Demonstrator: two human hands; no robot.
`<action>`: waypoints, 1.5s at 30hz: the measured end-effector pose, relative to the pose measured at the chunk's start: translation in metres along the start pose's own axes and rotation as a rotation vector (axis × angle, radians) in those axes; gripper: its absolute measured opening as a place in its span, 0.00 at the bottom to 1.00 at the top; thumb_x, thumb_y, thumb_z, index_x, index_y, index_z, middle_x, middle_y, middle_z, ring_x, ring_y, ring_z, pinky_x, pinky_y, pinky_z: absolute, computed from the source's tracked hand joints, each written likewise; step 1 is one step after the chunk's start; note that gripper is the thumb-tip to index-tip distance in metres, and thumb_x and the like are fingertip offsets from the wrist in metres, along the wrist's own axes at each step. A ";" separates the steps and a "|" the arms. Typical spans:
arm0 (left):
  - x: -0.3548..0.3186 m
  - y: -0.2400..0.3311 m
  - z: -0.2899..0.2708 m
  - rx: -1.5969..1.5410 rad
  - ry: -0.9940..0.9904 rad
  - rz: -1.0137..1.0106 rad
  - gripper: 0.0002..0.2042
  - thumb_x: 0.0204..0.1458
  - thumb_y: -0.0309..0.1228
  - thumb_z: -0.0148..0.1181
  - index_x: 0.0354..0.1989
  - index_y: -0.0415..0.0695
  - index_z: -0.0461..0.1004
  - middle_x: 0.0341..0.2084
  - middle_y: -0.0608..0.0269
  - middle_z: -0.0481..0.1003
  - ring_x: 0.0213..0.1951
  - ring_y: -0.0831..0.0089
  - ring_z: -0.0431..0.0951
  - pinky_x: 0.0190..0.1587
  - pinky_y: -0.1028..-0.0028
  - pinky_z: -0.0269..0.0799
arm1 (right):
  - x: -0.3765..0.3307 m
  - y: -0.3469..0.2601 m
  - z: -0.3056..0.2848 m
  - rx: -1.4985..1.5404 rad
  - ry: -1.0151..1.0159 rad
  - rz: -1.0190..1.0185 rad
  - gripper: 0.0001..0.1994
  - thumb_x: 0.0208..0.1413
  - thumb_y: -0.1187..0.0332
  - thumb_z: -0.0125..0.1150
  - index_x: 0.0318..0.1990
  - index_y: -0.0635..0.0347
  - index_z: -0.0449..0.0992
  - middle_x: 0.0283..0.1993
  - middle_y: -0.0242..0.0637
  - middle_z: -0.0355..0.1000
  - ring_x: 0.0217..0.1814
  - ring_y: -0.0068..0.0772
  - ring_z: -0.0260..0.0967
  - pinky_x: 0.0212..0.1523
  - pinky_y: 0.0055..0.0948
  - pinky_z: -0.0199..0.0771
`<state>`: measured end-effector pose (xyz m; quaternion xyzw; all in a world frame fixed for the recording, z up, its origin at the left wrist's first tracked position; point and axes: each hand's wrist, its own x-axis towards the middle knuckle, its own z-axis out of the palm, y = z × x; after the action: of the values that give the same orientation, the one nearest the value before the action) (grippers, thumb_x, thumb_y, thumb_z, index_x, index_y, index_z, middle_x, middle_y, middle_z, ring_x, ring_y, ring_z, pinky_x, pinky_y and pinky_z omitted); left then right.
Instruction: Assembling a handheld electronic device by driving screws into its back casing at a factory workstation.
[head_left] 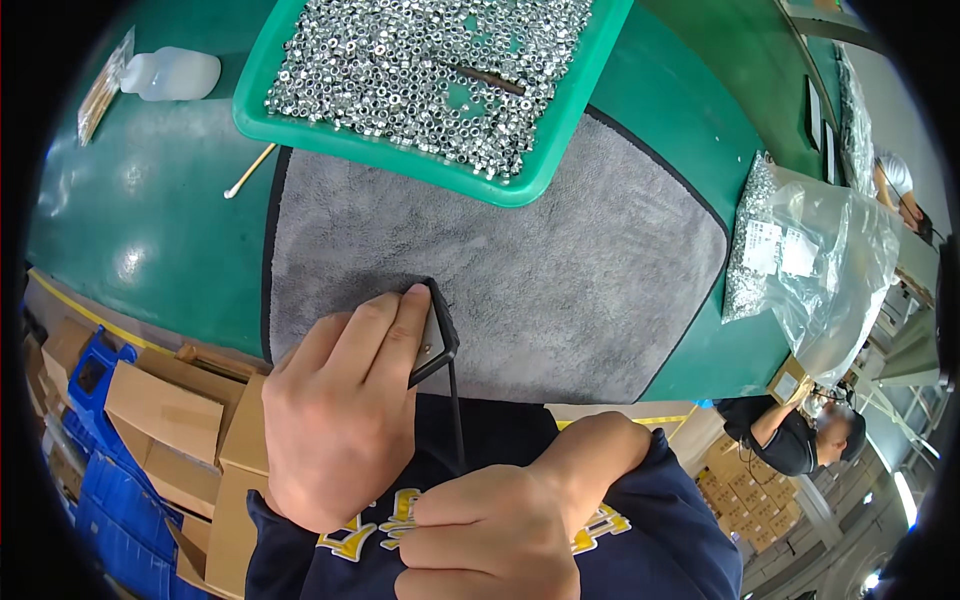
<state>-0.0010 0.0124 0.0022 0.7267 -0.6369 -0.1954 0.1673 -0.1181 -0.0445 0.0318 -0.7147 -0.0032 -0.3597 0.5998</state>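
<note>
My left hand [345, 410] is closed on a small black-edged block [441, 345] with a greyish metal face, holding it tilted at the near edge of the grey cloth. On that face sit small shiny spots, too small to make out. From the block's near corner a thin black rod [457, 415] runs down toward my right hand [495, 535]. That hand is a fist in front of my chest, and the rod's lower end disappears at its knuckles. Beyond the cloth's middle stands a green tray [400, 165] full of small silver nuts [400, 80], with a dark pointed tool [487, 80] lying on them.
The grey cloth [520, 270] covers the middle of the green table [150, 220]. A cotton swab [249, 171], a white bottle [172, 74] and a bag of sticks [104, 90] lie left. Right is a plastic bag of metal pieces [750, 240]. Cardboard boxes [170, 410] stand lower left; a co-worker [790, 430] is at right.
</note>
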 end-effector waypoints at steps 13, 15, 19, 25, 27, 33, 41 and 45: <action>0.001 0.000 0.000 0.005 0.013 0.004 0.21 0.42 0.22 0.60 0.49 0.40 0.79 0.40 0.64 0.76 0.30 0.69 0.73 0.29 0.73 0.70 | 0.002 0.000 -0.001 -0.060 -0.056 -0.017 0.16 0.56 0.71 0.55 0.16 0.51 0.62 0.19 0.28 0.54 0.16 0.26 0.49 0.18 0.27 0.50; 0.002 0.000 -0.001 0.001 0.019 0.010 0.21 0.43 0.22 0.60 0.49 0.40 0.78 0.40 0.64 0.76 0.30 0.68 0.73 0.29 0.72 0.70 | 0.003 0.000 0.003 -0.069 -0.006 -0.030 0.16 0.56 0.71 0.56 0.16 0.51 0.62 0.19 0.28 0.55 0.16 0.26 0.49 0.18 0.27 0.50; 0.002 0.001 -0.001 -0.020 0.060 0.021 0.19 0.44 0.23 0.59 0.49 0.40 0.78 0.37 0.63 0.75 0.30 0.66 0.73 0.30 0.70 0.69 | 0.007 -0.002 0.007 -0.090 0.116 -0.077 0.16 0.55 0.71 0.56 0.16 0.51 0.63 0.19 0.29 0.56 0.16 0.26 0.49 0.18 0.26 0.50; -0.010 -0.008 -0.002 -0.048 0.099 -0.023 0.16 0.46 0.23 0.57 0.46 0.39 0.77 0.33 0.61 0.74 0.30 0.61 0.74 0.31 0.66 0.69 | 0.001 -0.028 -0.013 0.044 0.005 -0.108 0.12 0.56 0.71 0.55 0.20 0.56 0.70 0.22 0.36 0.67 0.18 0.32 0.60 0.19 0.27 0.57; -0.006 -0.006 -0.004 -0.020 0.084 0.039 0.15 0.46 0.23 0.56 0.44 0.39 0.77 0.32 0.60 0.73 0.31 0.60 0.75 0.32 0.66 0.69 | -0.010 -0.041 -0.032 -0.154 0.000 -0.106 0.11 0.49 0.69 0.56 0.17 0.53 0.65 0.19 0.32 0.61 0.16 0.32 0.52 0.19 0.28 0.51; -0.014 -0.009 -0.002 -0.045 0.151 0.109 0.12 0.48 0.23 0.56 0.43 0.39 0.77 0.30 0.60 0.74 0.32 0.57 0.76 0.33 0.64 0.70 | -0.043 0.006 -0.067 -0.895 -0.197 0.139 0.04 0.42 0.69 0.58 0.22 0.54 0.69 0.26 0.31 0.66 0.30 0.37 0.61 0.39 0.33 0.62; -0.045 0.023 -0.036 -1.086 0.219 0.116 0.15 0.55 0.26 0.55 0.50 0.36 0.77 0.41 0.53 0.80 0.36 0.62 0.77 0.44 0.73 0.71 | -0.054 -0.003 -0.062 -0.737 -0.058 0.208 0.07 0.48 0.67 0.65 0.33 0.56 0.77 0.44 0.33 0.73 0.48 0.39 0.68 0.55 0.37 0.61; -0.038 0.023 -0.006 -1.403 0.347 -0.003 0.15 0.57 0.26 0.53 0.51 0.36 0.76 0.42 0.52 0.79 0.37 0.64 0.77 0.46 0.73 0.70 | -0.060 -0.007 -0.051 -0.247 -0.124 0.328 0.04 0.55 0.70 0.63 0.35 0.58 0.76 0.29 0.29 0.70 0.31 0.29 0.63 0.38 0.29 0.63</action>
<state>-0.0221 0.0470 0.0216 0.4698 -0.3247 -0.4404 0.6928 -0.1920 -0.0605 0.0080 -0.7945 0.1204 -0.2101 0.5568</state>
